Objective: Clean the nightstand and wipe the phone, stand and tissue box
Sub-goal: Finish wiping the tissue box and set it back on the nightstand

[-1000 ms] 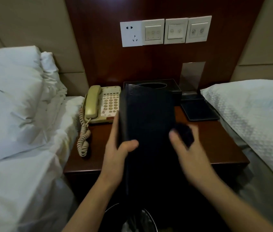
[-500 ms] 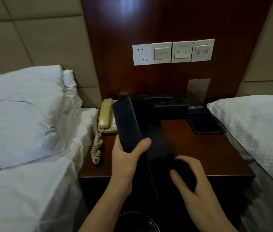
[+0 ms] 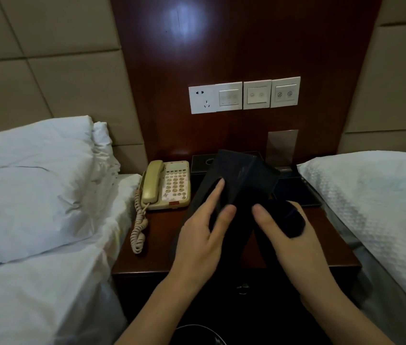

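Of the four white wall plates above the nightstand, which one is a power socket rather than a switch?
The leftmost plate: it has dark plug holes. The three plates to its right carry switch buttons instead.

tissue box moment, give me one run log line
step: wiping box | left hand: holds tilted box above nightstand | right hand: grips dark cloth against box | phone: untouched

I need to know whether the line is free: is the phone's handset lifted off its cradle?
No: the handset lies seated in its cradle on the left side of the phone, with neither hand touching it.
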A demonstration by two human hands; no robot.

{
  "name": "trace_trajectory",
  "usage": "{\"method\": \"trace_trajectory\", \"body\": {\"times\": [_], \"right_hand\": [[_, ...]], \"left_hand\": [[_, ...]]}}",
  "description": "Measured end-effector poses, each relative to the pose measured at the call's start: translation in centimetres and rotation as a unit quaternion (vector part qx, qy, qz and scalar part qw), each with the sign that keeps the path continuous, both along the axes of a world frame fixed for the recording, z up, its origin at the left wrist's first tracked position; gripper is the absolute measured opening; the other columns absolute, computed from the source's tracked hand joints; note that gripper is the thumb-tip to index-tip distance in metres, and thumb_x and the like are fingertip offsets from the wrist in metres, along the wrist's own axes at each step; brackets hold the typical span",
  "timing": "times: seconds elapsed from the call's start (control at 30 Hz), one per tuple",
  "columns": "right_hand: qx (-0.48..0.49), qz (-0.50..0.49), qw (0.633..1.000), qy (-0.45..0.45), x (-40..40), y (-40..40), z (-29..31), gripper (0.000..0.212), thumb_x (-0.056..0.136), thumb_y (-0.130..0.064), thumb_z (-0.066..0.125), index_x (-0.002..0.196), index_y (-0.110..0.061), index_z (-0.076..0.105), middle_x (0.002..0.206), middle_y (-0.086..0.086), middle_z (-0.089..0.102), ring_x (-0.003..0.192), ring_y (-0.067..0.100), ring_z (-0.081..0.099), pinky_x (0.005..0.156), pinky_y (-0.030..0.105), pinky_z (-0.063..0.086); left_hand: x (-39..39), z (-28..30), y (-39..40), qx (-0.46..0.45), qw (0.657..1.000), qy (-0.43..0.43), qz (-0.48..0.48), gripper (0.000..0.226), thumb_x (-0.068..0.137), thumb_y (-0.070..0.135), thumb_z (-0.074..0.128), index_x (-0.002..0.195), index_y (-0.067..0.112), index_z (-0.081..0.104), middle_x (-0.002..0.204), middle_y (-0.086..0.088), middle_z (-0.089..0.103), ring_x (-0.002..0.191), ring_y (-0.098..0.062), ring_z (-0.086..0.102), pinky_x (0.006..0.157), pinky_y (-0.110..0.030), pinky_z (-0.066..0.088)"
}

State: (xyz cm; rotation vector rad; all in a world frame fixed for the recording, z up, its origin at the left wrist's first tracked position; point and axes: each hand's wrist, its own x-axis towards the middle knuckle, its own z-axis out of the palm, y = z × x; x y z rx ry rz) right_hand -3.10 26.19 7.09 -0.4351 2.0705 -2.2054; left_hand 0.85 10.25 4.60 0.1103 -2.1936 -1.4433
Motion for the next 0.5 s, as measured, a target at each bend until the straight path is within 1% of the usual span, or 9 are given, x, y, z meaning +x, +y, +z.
{"method": "trace_trajectory", "body": {"times": [0.07,0.1,0.13,0.17,0.23,0.3,0.37,0.43,0.5], "right_hand": [[0.024,-0.008,1.000,-0.016,-0.7,-0.6,-0.5,0.063,0.054,-0.056,0.081,0.107,-0.030,0.059,0.097,-0.012,0.069,0.085,-0.005,0.065,0.067,0.012,0.048],[0.035,-0.013,0.999,-0.028,-0.9,-1.1,-1.0,0.074,0.049,-0.058,0.085,0.111,-0.030,0.056,0.102,-0.013,0.067,0.087,-0.004,0.065,0.068,0.012,0.050],[0.038,-0.020,0.998,-0.042,-1.2,-1.6,-1.6,0.084,0.044,-0.061,0.089,0.114,-0.032,0.052,0.108,-0.012,0.065,0.092,-0.001,0.066,0.073,0.015,0.053],[0.036,-0.031,0.997,-0.062,-1.5,-2.1,-2.3,0.090,0.041,-0.063,0.092,0.115,-0.035,0.049,0.112,-0.010,0.064,0.097,0.003,0.066,0.079,0.023,0.056],[0.020,-0.042,0.994,-0.101,-2.2,-2.8,-3.3,0.087,0.047,-0.055,0.095,0.115,-0.034,0.046,0.113,-0.006,0.064,0.099,0.010,0.067,0.085,0.035,0.059],[-0.016,-0.020,0.990,-0.142,-2.9,-2.8,-4.0,0.083,0.054,-0.041,0.096,0.120,-0.026,0.049,0.109,-0.002,0.069,0.097,0.014,0.070,0.087,0.038,0.059],[-0.044,-0.009,0.985,-0.164,-3.4,-2.7,-4.7,0.089,0.048,-0.043,0.097,0.123,-0.019,0.057,0.106,0.002,0.074,0.095,0.018,0.073,0.087,0.043,0.059],[-0.066,-0.041,0.980,-0.185,-3.5,-2.8,-5.4,0.085,0.045,-0.043,0.096,0.118,-0.016,0.064,0.100,0.005,0.076,0.090,0.022,0.075,0.084,0.046,0.060],[-0.091,-0.090,0.968,-0.218,-3.6,-2.9,-6.2,0.073,0.049,-0.036,0.095,0.114,-0.015,0.067,0.096,0.006,0.077,0.085,0.023,0.075,0.081,0.046,0.061]], "left_hand": [[-0.3,-0.3,0.5,0.014,1.000,0.014,0.007,0.052,0.101,0.067,0.037,0.150,0.050,0.042,0.141,0.039,0.047,0.137,0.018,0.038,0.115,-0.016,0.035],[-0.6,-0.4,0.9,0.022,1.000,0.018,0.011,0.048,0.103,0.060,0.036,0.149,0.047,0.044,0.140,0.040,0.047,0.137,0.019,0.037,0.115,-0.014,0.033],[-0.8,-0.4,1.4,0.033,0.999,0.018,0.011,0.046,0.104,0.055,0.035,0.148,0.046,0.044,0.139,0.039,0.047,0.136,0.021,0.036,0.114,-0.011,0.032],[-1.0,-0.5,1.8,0.047,0.999,0.015,0.008,0.044,0.103,0.051,0.035,0.146,0.045,0.044,0.138,0.039,0.047,0.135,0.023,0.036,0.111,-0.007,0.032],[-1.4,-0.9,2.4,0.066,0.998,0.015,-0.001,0.043,0.103,0.049,0.033,0.144,0.043,0.045,0.137,0.038,0.048,0.134,0.023,0.037,0.107,-0.002,0.031],[-1.7,-1.5,2.4,0.077,0.997,0.017,-0.013,0.048,0.103,0.049,0.032,0.148,0.038,0.047,0.143,0.029,0.052,0.137,0.016,0.040,0.111,-0.007,0.033],[-1.8,-1.9,2.0,0.063,0.998,0.014,-0.020,0.048,0.105,0.047,0.034,0.149,0.034,0.049,0.145,0.024,0.055,0.138,0.012,0.043,0.113,-0.012,0.035],[-1.7,-2.5,1.6,-0.009,1.000,0.009,0.009,0.042,0.105,0.044,0.042,0.145,0.038,0.053,0.134,0.030,0.059,0.130,0.012,0.051,0.107,-0.015,0.045],[-0.9,-3.6,1.2,-0.086,0.992,0.030,0.083,0.041,0.101,0.038,0.057,0.142,0.039,0.057,0.123,0.027,0.059,0.116,0.002,0.061,0.094,-0.022,0.054]]}}
